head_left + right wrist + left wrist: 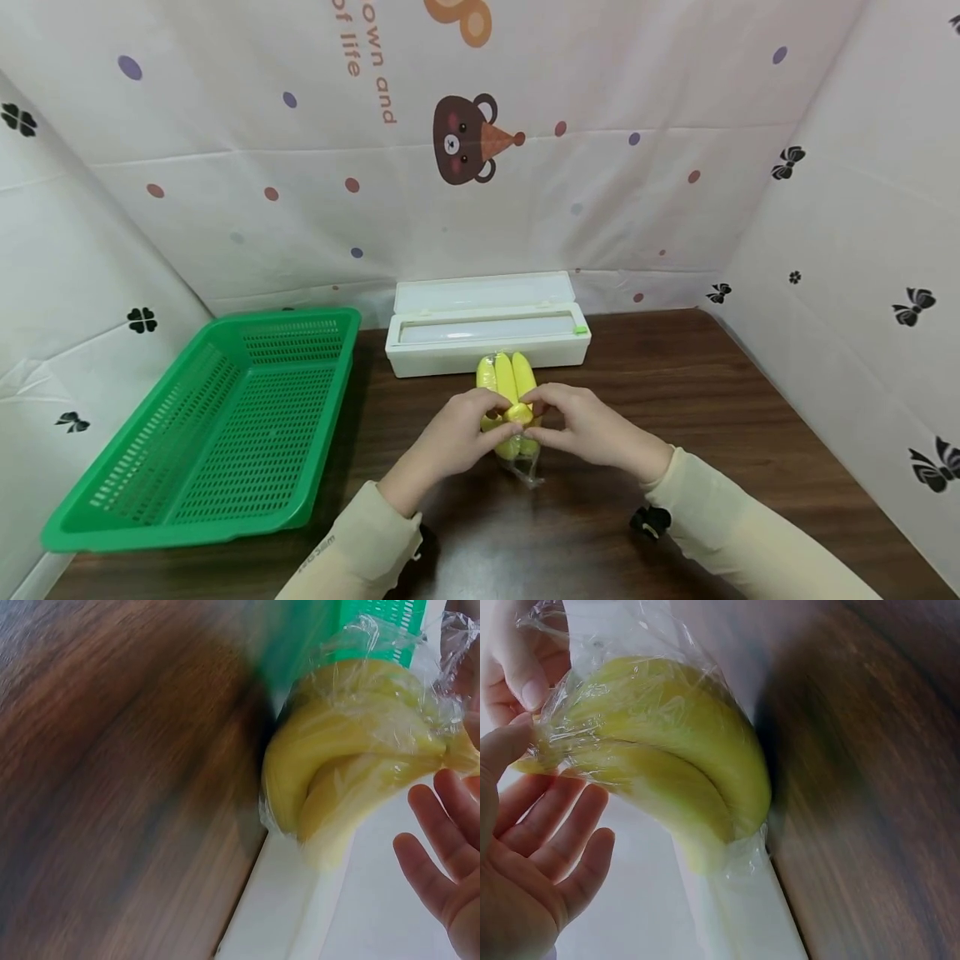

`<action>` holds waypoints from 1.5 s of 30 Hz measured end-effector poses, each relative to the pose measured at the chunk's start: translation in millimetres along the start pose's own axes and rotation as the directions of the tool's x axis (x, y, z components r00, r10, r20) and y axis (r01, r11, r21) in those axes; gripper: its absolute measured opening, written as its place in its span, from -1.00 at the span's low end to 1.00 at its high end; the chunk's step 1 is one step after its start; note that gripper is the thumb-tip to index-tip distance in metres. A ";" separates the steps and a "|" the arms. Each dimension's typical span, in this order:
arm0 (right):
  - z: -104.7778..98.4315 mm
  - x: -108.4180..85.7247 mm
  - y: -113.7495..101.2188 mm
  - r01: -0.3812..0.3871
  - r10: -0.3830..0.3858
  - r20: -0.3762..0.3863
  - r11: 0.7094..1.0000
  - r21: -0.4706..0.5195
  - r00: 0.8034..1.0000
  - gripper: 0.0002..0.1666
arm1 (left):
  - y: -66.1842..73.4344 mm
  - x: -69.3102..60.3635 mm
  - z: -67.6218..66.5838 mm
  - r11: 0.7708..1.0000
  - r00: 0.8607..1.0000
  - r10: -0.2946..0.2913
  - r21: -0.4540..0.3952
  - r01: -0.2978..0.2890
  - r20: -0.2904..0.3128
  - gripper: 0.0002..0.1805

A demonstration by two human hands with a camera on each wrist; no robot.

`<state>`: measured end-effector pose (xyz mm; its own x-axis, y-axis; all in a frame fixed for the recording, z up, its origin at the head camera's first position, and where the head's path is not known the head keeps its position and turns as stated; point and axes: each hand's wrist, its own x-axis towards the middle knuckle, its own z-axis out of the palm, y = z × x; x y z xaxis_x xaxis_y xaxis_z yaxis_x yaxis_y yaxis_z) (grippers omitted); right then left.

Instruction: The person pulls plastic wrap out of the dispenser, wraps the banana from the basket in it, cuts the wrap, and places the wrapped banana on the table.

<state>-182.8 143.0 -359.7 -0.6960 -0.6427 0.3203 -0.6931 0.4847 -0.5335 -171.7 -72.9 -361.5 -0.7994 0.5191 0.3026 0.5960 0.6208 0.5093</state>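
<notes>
A bunch of yellow bananas [507,379] lies on the table with clear plastic wrap [641,712] around it. Its stem end points up toward the head camera. From the left, my left hand [468,427] pinches the wrapped stem between thumb and forefinger, its other fingers loosely spread below, as the left wrist view shows. My right hand [592,423] pinches the wrap at the same stem from the right, several of its fingers [431,825] extended. In the head view the two thumbs nearly meet. A loose tail of wrap hangs toward the near side. The right thumb's grip is cut off in the right wrist view.
Behind the bananas stands a long white box [487,354], a wrap dispenser by its look, with its lid raised and a green slider at its right end. A green plastic basket [318,475] sits at the left of the dark wooden table [645,367]. Patterned cloth walls surround the table.
</notes>
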 end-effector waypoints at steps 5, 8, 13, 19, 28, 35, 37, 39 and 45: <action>-4.9 -2.1 4.9 0.007 -0.006 0.047 1.000 -0.003 0.999 -0.54 | -2.1 -1.2 0.4 0.988 0.995 0.083 0.137 -0.076 -0.048 -0.69; -7.4 -4.5 6.7 0.014 -0.014 0.085 1.000 0.003 0.996 -0.45 | -4.6 -3.6 3.4 0.950 0.968 0.222 0.250 -0.188 -0.117 -0.73; -7.3 -5.6 5.8 -0.003 0.006 0.134 1.000 -0.022 0.991 -0.29 | -10.0 -7.0 9.6 0.817 0.842 0.501 0.431 -0.384 -0.199 -0.89; -0.7 -4.4 3.1 -0.030 0.048 0.145 0.992 -0.124 0.988 -0.25 | -14.9 -11.7 10.3 0.766 0.782 0.592 0.437 -0.471 -0.195 -0.91; 4.4 -2.7 4.0 0.012 0.007 0.107 0.986 -0.168 0.994 -0.33 | -20.3 -18.9 7.9 0.738 0.783 0.613 0.433 -0.517 -0.110 -0.56; 7.0 -2.3 4.7 0.014 -0.001 0.072 0.982 -0.187 0.997 -0.40 | -23.8 -16.1 11.0 0.707 0.758 0.641 0.480 -0.519 -0.124 -0.57; 8.8 -2.2 4.6 0.004 0.007 0.055 0.982 -0.190 0.998 -0.40 | -23.8 -15.1 11.9 0.711 0.757 0.638 0.485 -0.510 -0.141 -0.61; 11.0 -2.2 4.7 -0.005 0.011 0.029 0.981 -0.194 1.000 -0.44 | -23.5 -14.6 12.4 0.717 0.761 0.631 0.490 -0.495 -0.154 -0.63; 16.6 -4.2 5.3 0.021 -0.027 -0.024 0.978 -0.205 0.999 -0.65 | -24.5 -13.7 13.3 0.731 0.765 0.618 0.491 -0.474 -0.181 -0.65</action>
<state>-180.4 138.4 -376.9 -0.6816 -0.6409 0.3531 -0.7314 0.5825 -0.3546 -174.2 -87.4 -388.8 -0.2575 0.6742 0.6922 0.8521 0.4962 -0.1662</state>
